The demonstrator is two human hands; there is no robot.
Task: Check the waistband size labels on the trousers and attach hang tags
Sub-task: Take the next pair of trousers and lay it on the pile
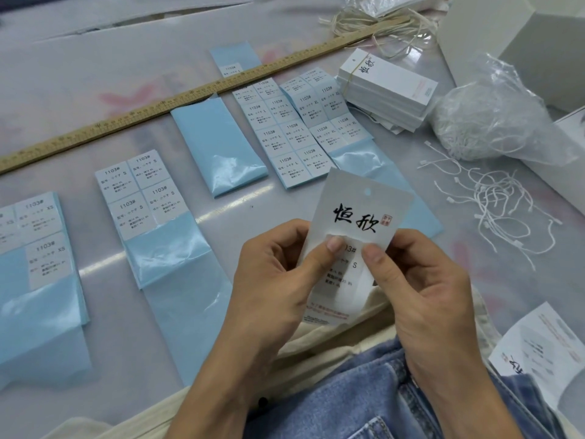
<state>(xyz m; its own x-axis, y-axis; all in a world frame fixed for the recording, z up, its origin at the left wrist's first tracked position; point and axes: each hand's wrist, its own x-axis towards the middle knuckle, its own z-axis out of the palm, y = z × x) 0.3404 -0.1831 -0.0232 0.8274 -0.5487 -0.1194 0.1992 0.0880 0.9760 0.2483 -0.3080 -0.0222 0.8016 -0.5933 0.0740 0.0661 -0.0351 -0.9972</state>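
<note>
Held hang tag (pixel 354 236) upright — long axis pointing away | both hands (pixel 278 274) pinching it, thumbs pressing an S sticker (pixel 343 274) | trousers (pixel 373 388) directly below — waistband label seemingly hidden

A pale table (pixel 95 99) carries blue sticker sheets (pixel 148 217) left of the hands. Beyond them lies a wooden ruler (pixel 177 96); loose strings (pixel 493 204) lie right.

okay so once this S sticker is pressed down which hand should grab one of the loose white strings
Right, probably. The loose white strings lie to the right hand's side, while the left hand can hold the white paper hang tag.
</note>
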